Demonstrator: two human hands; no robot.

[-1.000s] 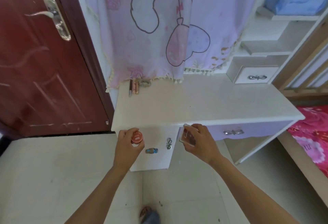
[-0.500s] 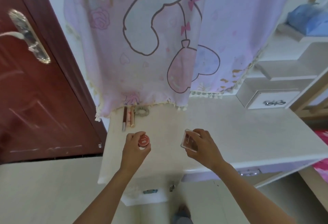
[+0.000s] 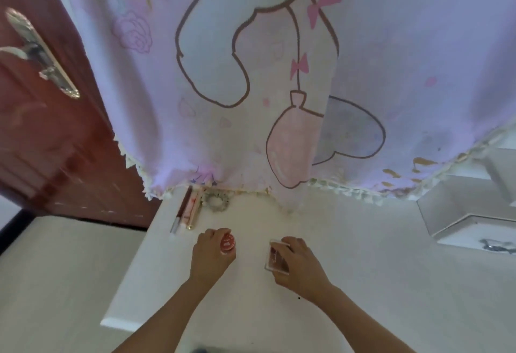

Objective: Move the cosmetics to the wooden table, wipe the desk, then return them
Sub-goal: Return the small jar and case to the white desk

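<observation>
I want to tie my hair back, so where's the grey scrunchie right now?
Head view: the scrunchie lies at the back left of the desk, under the curtain hem, beside the slim tubes and beyond the left hand.

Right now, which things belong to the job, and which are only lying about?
Job: red-lidded jar in left hand; clear compact in right hand; slim tubes; white desk.
Lying about: scrunchie; cartoon cloth; red door; small drawer.
</observation>
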